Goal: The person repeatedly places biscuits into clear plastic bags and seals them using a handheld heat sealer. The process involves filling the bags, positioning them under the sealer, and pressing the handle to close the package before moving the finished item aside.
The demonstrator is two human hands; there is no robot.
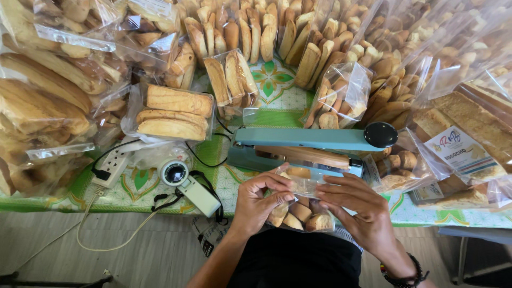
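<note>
My left hand (258, 200) and my right hand (357, 210) both pinch the open top of a clear plastic bag of toasted bread pieces (300, 212), held just in front of the teal heat sealer (304, 146). The sealer's arm with its black knob (380, 134) is raised slightly above its base. The bag's mouth lies near the sealing bar. My right wrist wears a dark beaded bracelet (405, 272).
Many clear bags of toasted bread slices (173, 114) crowd the green patterned tablecloth (277, 101) on the left, back and right. A labelled bag (464, 152) sits at right. A white power strip (109, 168), cables and a small white device (186, 184) lie left of the sealer.
</note>
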